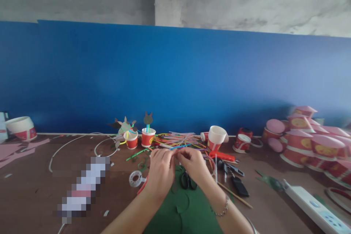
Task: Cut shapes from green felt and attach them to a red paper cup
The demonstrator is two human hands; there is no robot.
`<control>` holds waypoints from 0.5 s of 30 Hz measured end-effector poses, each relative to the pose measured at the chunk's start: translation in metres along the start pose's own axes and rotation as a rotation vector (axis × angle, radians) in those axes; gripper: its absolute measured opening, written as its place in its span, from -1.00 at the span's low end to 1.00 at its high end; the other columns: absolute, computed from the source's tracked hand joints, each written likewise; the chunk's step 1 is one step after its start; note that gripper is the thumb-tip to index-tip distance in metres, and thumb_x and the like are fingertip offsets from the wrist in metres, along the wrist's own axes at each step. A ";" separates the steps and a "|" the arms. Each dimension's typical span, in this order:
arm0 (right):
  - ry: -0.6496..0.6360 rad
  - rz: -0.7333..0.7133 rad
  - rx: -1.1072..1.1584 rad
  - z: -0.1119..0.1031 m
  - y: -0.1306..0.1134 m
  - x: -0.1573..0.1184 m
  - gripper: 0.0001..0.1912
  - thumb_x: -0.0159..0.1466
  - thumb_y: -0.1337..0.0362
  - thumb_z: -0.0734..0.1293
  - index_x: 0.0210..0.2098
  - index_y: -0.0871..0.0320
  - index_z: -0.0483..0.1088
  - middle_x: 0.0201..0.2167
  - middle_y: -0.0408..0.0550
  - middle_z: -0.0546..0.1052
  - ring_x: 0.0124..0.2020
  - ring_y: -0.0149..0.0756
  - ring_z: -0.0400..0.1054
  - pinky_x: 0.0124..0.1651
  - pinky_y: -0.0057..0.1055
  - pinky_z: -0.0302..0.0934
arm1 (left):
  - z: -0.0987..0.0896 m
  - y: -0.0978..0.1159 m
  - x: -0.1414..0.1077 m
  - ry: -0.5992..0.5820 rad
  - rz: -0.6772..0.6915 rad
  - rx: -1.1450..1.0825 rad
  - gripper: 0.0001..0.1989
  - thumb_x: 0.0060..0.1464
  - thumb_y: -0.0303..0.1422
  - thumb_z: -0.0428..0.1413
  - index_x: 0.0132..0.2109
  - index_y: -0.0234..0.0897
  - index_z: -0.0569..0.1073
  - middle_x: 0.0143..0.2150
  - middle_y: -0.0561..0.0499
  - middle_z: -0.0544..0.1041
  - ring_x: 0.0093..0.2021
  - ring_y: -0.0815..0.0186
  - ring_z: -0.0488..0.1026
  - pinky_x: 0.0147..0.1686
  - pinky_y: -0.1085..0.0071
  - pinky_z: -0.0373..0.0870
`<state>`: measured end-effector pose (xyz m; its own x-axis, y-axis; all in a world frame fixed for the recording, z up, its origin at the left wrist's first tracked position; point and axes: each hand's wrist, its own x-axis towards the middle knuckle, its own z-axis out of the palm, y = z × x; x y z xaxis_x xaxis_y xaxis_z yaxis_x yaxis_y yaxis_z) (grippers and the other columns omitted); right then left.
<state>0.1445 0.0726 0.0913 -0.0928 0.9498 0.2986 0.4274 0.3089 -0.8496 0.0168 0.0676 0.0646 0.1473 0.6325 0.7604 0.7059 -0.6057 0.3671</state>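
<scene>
Near the middle of the table my left hand [162, 168] and my right hand [192, 161] meet, fingertips pinched together. What they hold between them is too small and hidden to make out. An orange stick-like end [150, 149] shows just behind my left hand. Under my wrists lies a green sheet [189, 215] with curved cuts in it. Black-handled scissors [188, 182] rest on the sheet, between my forearms. A white tape roll [135, 178] is left of my left hand, and a red item partly covered by that forearm cannot be identified.
Behind my hands lie many coloured straws [175, 139]. Paper cups [148, 138] with cut-out figures stand back left, a white-topped cup [216, 137] back right. Rightward are keys [238, 186], a wooden stick [236, 195], a power strip [315, 204] and stacked red cups [298, 140].
</scene>
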 end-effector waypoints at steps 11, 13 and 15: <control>0.015 0.015 0.038 0.000 0.001 0.000 -0.80 0.10 0.28 0.24 -0.55 0.25 0.42 -0.62 -0.12 0.43 -0.54 -0.37 0.26 -0.48 -0.52 0.12 | -0.001 -0.001 0.002 0.008 0.012 0.009 -0.80 0.09 -0.55 -0.01 -0.18 -0.23 0.43 -0.29 -0.01 0.52 -0.25 0.25 0.42 -0.17 0.25 0.21; 0.010 0.015 0.037 -0.001 0.000 0.000 -0.80 0.10 0.28 0.24 -0.55 0.25 0.42 -0.63 -0.13 0.42 -0.55 -0.38 0.25 -0.48 -0.52 0.11 | -0.001 -0.001 0.003 0.002 0.005 0.002 -0.79 0.08 -0.55 0.00 -0.18 -0.23 0.43 -0.29 0.00 0.52 -0.25 0.25 0.42 -0.17 0.25 0.22; 0.005 0.008 0.032 -0.002 0.000 0.000 -0.81 0.10 0.29 0.25 -0.55 0.25 0.42 -0.63 -0.13 0.43 -0.55 -0.38 0.26 -0.48 -0.52 0.11 | -0.002 -0.001 0.003 -0.001 0.004 -0.001 -0.80 0.08 -0.55 0.00 -0.19 -0.24 0.43 -0.30 0.00 0.52 -0.25 0.25 0.42 -0.17 0.25 0.22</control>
<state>0.1460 0.0725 0.0922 -0.0846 0.9520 0.2942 0.3993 0.3029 -0.8653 0.0152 0.0690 0.0670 0.1507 0.6309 0.7611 0.7050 -0.6083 0.3646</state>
